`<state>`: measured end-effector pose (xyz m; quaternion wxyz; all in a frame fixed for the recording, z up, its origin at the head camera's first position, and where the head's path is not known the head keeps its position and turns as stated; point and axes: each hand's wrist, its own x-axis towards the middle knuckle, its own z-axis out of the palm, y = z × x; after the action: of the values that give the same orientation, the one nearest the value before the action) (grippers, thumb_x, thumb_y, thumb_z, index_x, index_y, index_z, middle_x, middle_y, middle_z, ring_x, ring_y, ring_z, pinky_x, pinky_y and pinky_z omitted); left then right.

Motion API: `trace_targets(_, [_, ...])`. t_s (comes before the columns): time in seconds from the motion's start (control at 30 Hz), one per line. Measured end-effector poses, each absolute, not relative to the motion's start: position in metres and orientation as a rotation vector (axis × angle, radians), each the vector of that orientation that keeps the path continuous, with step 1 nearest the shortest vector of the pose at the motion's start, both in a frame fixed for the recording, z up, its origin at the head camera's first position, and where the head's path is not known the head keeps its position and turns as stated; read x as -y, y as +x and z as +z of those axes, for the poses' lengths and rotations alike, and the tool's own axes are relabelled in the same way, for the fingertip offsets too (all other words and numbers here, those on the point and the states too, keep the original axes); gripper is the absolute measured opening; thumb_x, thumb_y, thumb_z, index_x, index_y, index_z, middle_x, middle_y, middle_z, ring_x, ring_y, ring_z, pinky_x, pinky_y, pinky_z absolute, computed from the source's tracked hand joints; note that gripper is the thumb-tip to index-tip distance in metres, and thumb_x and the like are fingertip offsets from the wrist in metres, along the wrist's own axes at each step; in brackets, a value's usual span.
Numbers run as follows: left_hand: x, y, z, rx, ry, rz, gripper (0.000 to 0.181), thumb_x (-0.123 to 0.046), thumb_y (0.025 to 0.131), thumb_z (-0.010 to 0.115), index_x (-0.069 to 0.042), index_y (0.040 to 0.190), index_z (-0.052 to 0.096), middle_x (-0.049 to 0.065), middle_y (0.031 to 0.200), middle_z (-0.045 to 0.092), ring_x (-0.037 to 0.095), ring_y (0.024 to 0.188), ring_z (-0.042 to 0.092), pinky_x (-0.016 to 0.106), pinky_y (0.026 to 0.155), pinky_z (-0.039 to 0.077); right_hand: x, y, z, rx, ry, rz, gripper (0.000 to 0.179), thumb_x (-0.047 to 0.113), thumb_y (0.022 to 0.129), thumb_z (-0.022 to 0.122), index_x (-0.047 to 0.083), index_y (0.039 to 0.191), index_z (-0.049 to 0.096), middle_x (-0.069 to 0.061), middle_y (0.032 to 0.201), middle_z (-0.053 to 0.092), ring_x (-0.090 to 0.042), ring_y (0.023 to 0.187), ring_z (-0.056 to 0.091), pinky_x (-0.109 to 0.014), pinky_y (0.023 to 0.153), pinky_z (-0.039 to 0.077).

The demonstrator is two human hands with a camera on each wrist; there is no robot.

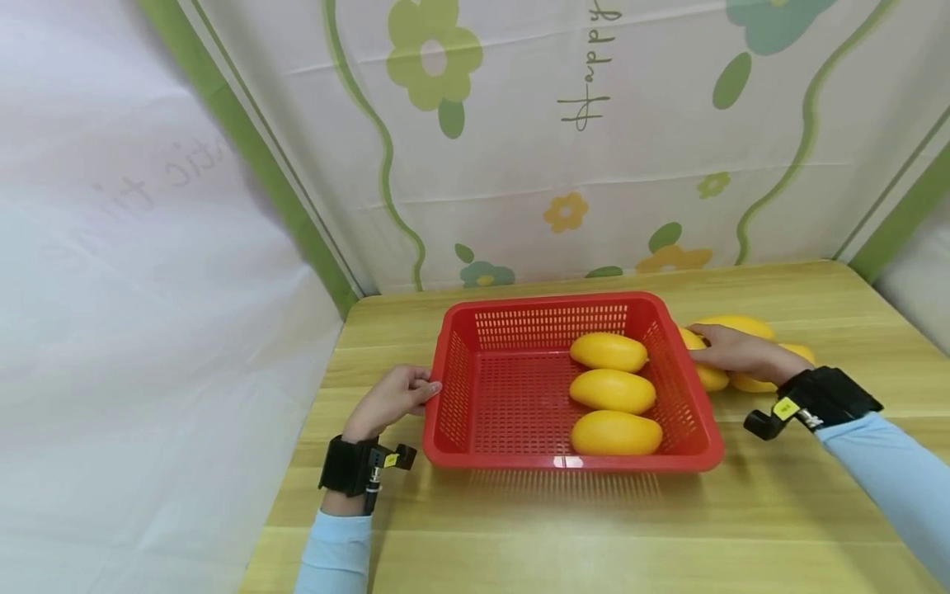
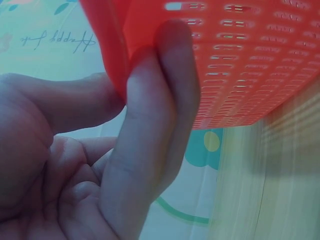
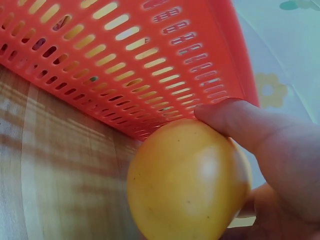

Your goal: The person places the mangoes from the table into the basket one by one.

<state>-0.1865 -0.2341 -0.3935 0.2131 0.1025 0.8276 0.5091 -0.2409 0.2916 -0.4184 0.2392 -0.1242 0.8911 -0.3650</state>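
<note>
A red plastic basket (image 1: 512,400) with slotted walls sits on the table, and three yellow mangoes (image 1: 613,391) lie in a column along its right side. At the basket's left rim my left hand (image 1: 389,400) pinches the edge, the thumb on one face and the fingers against the slotted wall in the left wrist view. Outside the right wall, my right hand (image 1: 735,351) grips a mango (image 3: 187,180), its thumb over the top, close beside the slots. The far side of that mango and most of the gripping fingers are hidden.
More mangoes (image 1: 738,325) lie on the wooden table (image 1: 564,536) behind and around my right hand. A white curtain with printed flowers (image 1: 475,165) hangs at the table's back edge, and white cloth (image 1: 148,330) hangs along the left.
</note>
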Motion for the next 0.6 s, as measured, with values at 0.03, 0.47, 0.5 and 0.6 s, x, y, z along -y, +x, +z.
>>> trace_targets(0.03, [0.234,-0.187,-0.394,-2.298,0.284,1.411,0.027,-0.01,0.105,0.05,0.011,0.117,0.062,0.024,0.104,0.072,0.026,0.089,0.075,0.037,0.08,0.064,-0.292,-0.24,-0.419,-2.442,-0.338,-0.996,0.07,0.04,0.1,0.058,-0.01,0.144,0.036,-0.022,0.128,0.057,-0.028,0.11,0.054,-0.037,0.09,0.049])
trace_targets(0.47, [0.233,-0.186,-0.392,-2.295,0.291,1.416,0.027,-0.009,0.105,0.049,0.011,0.117,0.061,0.024,0.104,0.071,0.026,0.089,0.075,0.036,0.079,0.064,-0.3,-0.233,-0.415,-2.339,-0.276,-1.11,0.073,0.041,0.104,0.049,-0.011,0.147,0.019,-0.025,0.134,0.044,-0.031,0.116,0.048,-0.033,0.091,0.047])
trace_targets(0.5, [0.233,-0.186,-0.392,-2.293,0.294,1.418,0.027,-0.009,0.105,0.049,0.011,0.117,0.061,0.024,0.104,0.071,0.026,0.089,0.075,0.036,0.079,0.064,-0.3,-0.232,-0.415,-2.33,-0.276,-1.123,0.073,0.04,0.105,0.048,-0.011,0.147,0.018,-0.025,0.135,0.044,-0.03,0.116,0.048,-0.032,0.09,0.048])
trace_targets(0.6, [0.233,-0.185,-0.391,-2.284,0.298,1.424,0.027,-0.009,0.105,0.049,0.012,0.118,0.061,0.025,0.105,0.071,0.028,0.09,0.075,0.037,0.08,0.064,-0.3,-0.23,-0.413,-2.305,-0.259,-1.149,0.075,0.041,0.105,0.048,-0.01,0.149,0.015,-0.027,0.14,0.039,-0.034,0.121,0.046,-0.034,0.094,0.049])
